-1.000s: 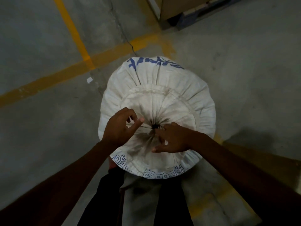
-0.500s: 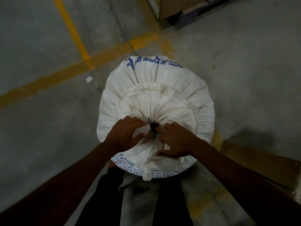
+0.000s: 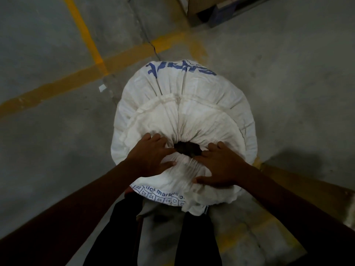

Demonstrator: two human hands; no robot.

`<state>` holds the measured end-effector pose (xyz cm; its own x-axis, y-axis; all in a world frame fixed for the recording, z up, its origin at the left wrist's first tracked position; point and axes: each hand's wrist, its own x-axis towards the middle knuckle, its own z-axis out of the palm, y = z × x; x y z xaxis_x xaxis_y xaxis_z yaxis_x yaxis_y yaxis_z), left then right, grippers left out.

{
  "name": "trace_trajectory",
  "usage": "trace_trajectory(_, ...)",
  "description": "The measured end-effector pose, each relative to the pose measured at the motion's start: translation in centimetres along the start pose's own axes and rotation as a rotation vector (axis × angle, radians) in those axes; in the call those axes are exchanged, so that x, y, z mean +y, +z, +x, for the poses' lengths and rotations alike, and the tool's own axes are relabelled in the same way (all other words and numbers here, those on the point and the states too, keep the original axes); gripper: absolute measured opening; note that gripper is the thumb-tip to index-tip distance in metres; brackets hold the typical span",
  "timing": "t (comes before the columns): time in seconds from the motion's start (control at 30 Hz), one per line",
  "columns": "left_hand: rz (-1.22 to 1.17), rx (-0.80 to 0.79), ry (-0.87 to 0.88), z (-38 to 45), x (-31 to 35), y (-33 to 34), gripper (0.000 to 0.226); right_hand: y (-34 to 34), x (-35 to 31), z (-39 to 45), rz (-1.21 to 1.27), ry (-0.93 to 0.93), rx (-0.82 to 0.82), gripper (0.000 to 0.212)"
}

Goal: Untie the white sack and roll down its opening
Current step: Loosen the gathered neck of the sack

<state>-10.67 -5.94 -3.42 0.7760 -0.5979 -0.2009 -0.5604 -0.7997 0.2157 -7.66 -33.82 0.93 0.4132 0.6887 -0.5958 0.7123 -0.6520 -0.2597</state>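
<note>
White sack (image 3: 184, 104) stands upright, left hand (image 3: 151, 156) and right hand (image 3: 221, 166) pressing spread fingers beside its dark opening (image 3: 187, 149).

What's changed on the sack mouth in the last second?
The sack's opening has widened from a tight pucker into a dark gap. The left hand let go its pinch; both it and the right hand now press flat, spreading cloth outward. The white sack stays upright.

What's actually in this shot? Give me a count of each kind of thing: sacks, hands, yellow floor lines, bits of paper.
White sack: 1
Hands: 2, the left hand and right hand, both spread flat on the sack beside its dark opening
Yellow floor lines: 2, one long, one crossing it
Paper scrap: 1
Total: 6
</note>
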Motion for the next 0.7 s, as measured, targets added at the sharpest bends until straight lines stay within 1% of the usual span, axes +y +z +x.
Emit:
trace_trajectory(0.07, -0.014, 0.006, 0.017, 0.3, 0.4, -0.4, 0.050, -0.2, 0.3, -0.3, -0.018, -0.007, -0.037, 0.094)
trace_trajectory(0.13, -0.046, 0.024, 0.036, 0.4, 0.7, -0.7, 0.047, -0.3, 0.1, -0.4, -0.011, -0.028, -0.045, 0.086)
trace_trajectory(0.2, -0.065, 0.050, 0.077, 0.6, 0.9, -0.8, 0.045, -0.2, -0.1, -0.5, -0.010, -0.073, 0.002, 0.080)
trace_trajectory(0.3, -0.095, 0.075, 0.190, 1.0, 1.3, -0.9, 0.041, 0.5, -0.6, -1.1, 0.027, -0.217, 0.143, 0.074)
trace_trajectory(0.33, -0.098, 0.073, 0.229, 1.1, 1.4, -0.9, 0.040, 0.6, -0.8, -1.2, 0.046, -0.255, 0.164, 0.073)
trace_trajectory(0.43, -0.095, 0.050, 0.293, 1.3, 1.7, -0.6, 0.043, 1.0, -1.0, -1.8, 0.083, -0.299, 0.131, 0.076)
trace_trajectory(0.57, -0.095, 0.048, 0.276, 1.1, 2.1, 0.1, 0.039, 2.2, -0.9, -2.1, 0.011, -0.350, 0.024, 0.078)
trace_trajectory(0.63, -0.164, 0.062, 0.275, 0.9, 2.2, 0.6, 0.036, 1.7, -1.8, -2.1, -0.010, -0.356, -0.017, 0.077)
trace_trajectory(0.7, -0.256, 0.029, 0.284, 0.7, 2.3, 1.0, 0.036, 0.7, -3.1, -1.8, -0.038, -0.388, -0.081, 0.073)
